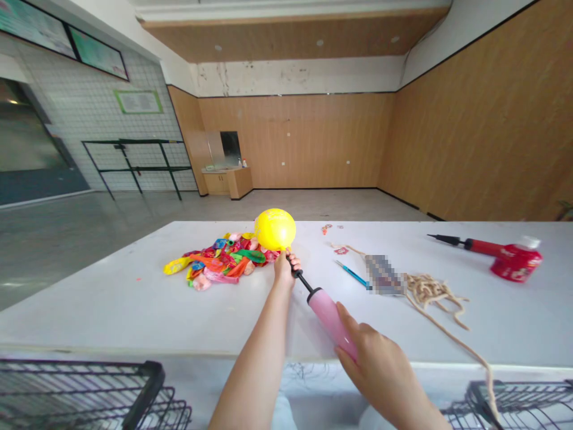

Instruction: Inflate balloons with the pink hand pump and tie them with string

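A yellow balloon (274, 229), partly inflated and round, sits on the nozzle end of a pink hand pump (330, 318). My left hand (286, 266) is closed around the balloon's neck and the black front end of the pump. Behind it, the pump's black rod shows between the hand and the pink barrel. My right hand (380, 358) is wrapped round the rear of the pink barrel, near the table's front edge. Left of the balloon lies a heap of flat, colourful balloons (224, 263), close to my left hand.
On the white table (134, 316) lie a blue pen-like tool (353, 273), a blurred flat item (385, 275) and coiled beige rope (425, 289) trailing over the front edge. Farther right are a red pump (483, 246) and red bottle (517, 263). Black wire baskets (152, 382) stand below.
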Demonstrator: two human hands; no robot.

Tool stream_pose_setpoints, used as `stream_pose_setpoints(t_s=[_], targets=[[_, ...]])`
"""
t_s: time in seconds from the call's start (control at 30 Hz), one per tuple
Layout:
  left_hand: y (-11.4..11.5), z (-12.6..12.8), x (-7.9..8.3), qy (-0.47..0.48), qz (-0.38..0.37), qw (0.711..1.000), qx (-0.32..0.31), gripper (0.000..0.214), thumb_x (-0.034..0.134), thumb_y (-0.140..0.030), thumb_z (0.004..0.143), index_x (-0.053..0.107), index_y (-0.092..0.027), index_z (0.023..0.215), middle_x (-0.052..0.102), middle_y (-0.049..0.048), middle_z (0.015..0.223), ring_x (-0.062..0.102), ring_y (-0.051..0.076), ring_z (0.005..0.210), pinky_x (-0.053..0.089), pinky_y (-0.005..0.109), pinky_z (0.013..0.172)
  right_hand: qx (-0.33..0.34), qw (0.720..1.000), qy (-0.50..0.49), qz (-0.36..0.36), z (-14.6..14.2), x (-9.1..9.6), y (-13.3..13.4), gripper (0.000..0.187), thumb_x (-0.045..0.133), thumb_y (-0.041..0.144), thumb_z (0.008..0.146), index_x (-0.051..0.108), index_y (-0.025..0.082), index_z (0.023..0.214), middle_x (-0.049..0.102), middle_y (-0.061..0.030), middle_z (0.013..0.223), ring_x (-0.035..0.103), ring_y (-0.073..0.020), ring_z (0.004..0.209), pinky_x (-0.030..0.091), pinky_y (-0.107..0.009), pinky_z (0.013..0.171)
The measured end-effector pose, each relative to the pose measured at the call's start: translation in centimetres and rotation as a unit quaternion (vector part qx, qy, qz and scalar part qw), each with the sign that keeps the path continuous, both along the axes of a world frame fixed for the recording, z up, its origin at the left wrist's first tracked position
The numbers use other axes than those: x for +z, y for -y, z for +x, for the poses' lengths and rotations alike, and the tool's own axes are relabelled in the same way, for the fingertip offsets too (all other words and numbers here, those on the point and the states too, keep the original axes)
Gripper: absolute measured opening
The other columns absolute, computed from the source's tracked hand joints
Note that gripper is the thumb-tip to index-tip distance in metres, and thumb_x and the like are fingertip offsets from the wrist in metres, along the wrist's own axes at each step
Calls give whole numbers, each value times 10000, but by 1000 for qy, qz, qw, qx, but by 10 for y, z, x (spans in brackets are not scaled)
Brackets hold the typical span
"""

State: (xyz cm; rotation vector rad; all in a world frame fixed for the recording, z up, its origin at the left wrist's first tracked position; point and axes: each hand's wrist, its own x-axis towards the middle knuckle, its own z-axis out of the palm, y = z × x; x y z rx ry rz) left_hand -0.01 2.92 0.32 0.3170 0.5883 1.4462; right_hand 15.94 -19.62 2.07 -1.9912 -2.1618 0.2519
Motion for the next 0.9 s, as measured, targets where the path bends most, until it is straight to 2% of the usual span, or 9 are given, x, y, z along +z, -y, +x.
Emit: stream_pose_setpoints(t_s=[0.1,0.17,0.4,0.5,0.7,0.9], targets=[[-2,-1,0,13,7,1000,-1,275,618,-221,800,359,-198,712,336,-82,536,318,25,351,183,136,335,-11,1000,10,5,4,-1,10,636,462,272,888,276,251,1496,677,-104,963,683,-247,827,484,-301,686],[-1,-1,-1,22,7,1000,-6,272,615,-208,800,359,-196,708,336,-81,537,315,24,353,184,136,336,-17,999,27,9,-1,1,6,624,460,261,891,289,239,1491,678,-109,957,684,-241,814,480,-290,675],[5,2,-7,4,15,1000,-22,288,649,-242,788,374,-196,715,349,-78,536,324,27,367,208,142,344,-16,998,63,25,-41,13,-41,602,469,277,904,304,215,1479,680,-138,1001,699,-242,819,493,-292,679],[8,-1,-7,-7,21,1000,-13,270,624,-250,807,377,-194,716,355,-77,530,326,26,364,204,143,345,-7,998,54,21,-48,12,-48,635,505,299,894,288,216,1485,678,-152,1022,700,-244,841,496,-296,699],[7,1,-2,-7,2,1000,-9,256,605,-216,797,363,-201,714,333,-84,515,321,34,349,185,146,333,-5,1000,28,10,-22,9,-22,722,568,320,868,236,244,1505,680,-123,1005,685,-249,874,487,-294,718],[-2,1,-4,15,5,1000,2,268,619,-194,782,360,-200,713,338,-86,527,322,28,344,185,141,337,-21,999,41,-14,6,5,8,680,521,255,877,251,289,1500,673,-91,976,684,-237,853,481,-281,683]])
